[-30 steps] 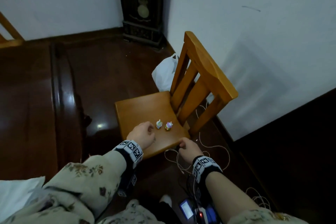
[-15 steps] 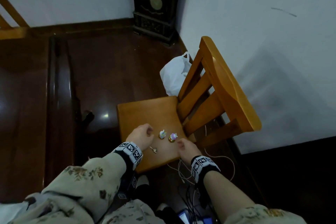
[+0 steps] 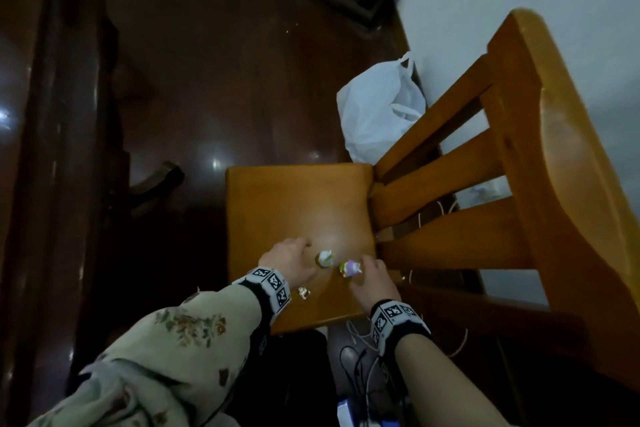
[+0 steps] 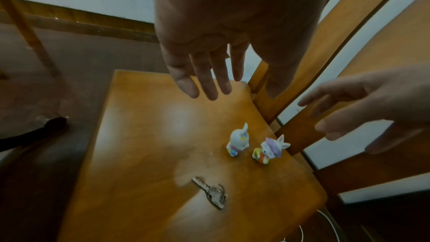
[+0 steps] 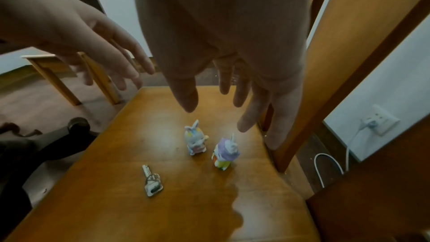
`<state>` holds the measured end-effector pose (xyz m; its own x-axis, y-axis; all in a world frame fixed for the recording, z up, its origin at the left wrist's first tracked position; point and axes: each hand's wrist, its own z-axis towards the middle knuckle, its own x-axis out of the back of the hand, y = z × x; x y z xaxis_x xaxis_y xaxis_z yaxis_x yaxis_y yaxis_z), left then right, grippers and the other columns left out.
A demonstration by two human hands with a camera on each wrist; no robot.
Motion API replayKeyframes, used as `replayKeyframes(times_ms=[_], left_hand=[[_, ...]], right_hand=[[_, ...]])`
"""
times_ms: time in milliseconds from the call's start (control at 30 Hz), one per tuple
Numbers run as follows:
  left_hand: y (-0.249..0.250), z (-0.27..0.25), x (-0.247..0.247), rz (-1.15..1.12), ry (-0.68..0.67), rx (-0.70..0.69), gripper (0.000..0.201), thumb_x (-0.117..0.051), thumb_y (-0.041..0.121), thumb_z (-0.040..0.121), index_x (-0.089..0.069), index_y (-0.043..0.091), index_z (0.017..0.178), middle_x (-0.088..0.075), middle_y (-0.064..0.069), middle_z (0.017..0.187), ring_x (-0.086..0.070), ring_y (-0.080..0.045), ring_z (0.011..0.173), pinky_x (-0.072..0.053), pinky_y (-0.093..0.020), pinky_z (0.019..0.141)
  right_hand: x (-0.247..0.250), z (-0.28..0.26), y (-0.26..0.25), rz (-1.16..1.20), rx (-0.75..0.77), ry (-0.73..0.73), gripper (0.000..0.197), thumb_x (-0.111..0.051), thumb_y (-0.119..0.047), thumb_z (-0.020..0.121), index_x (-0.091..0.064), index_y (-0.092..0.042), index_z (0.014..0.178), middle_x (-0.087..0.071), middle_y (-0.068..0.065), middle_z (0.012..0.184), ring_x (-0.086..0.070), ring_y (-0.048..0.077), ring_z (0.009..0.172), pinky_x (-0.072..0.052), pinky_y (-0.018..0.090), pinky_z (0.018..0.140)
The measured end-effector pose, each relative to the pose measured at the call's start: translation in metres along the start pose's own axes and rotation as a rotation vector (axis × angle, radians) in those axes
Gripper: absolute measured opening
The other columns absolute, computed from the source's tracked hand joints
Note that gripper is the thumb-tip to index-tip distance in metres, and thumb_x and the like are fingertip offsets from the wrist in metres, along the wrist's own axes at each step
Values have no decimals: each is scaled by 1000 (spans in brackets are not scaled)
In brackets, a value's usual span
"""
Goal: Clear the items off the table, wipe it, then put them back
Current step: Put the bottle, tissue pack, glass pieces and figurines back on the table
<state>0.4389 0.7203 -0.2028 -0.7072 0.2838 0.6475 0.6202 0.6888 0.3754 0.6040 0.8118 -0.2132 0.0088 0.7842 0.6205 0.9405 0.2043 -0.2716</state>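
We see left hand [image 4: 204,47] and right hand [image 5: 232,58] spread, empty; two rabbit figurines [image 4: 237,141] at 6 o'clock below fingertips

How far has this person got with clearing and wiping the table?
Partly done: two rabbit figurines and a key sit on the chair seat, off the table. Both the left hand and right hand hover open, holding nothing. No table or cloth is in view, so wiping and returning look left.
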Motion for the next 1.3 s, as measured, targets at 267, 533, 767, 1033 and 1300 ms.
replayKeyframes(times_ms=[267,533,767,1033,1300], left_hand=[[-3,70,-69,-39,-65,-40,61,-63,39,87,-35,27,141,-41,-5,139,-48,-26,122,-45,-37,99],[-4,93,-106,-57,40,-45,45,-59,39,90,-44,25,130,-49,-2,127,-55,-24,109,-49,-34,84],[-5,92,-115,-74,30,-23,29,-55,30,93,-50,20,119,-56,-5,115,-57,-25,102,-50,-35,82],[2,18,-65,-157,44,48,33,-60,32,88,-52,19,118,-56,-5,113,-58,-23,100,-52,-36,86],[0,-98,33,-283,341,99,26,-60,32,84,-54,25,109,-55,4,105,-59,-15,94,-52,-30,85]], right_hand=[[-48,66,29,150,-30,-53,70,-64,-34,88,-28,-18,146,-30,8,146,-39,26,131,-36,36,104],[-67,87,35,153,-3,124,49,-66,-36,87,-47,-17,127,-45,3,127,-50,22,114,-39,27,87],[-74,93,42,148,-14,136,30,-62,-27,88,-52,-14,114,-55,7,112,-54,25,104,-41,31,85],[-30,21,13,35,51,78,29,-59,-28,88,-50,-16,113,-54,5,113,-55,24,103,-42,31,82],[34,-71,-82,-8,292,56,32,-58,-23,88,-48,-24,118,-48,-2,121,-52,17,109,-40,25,89]])
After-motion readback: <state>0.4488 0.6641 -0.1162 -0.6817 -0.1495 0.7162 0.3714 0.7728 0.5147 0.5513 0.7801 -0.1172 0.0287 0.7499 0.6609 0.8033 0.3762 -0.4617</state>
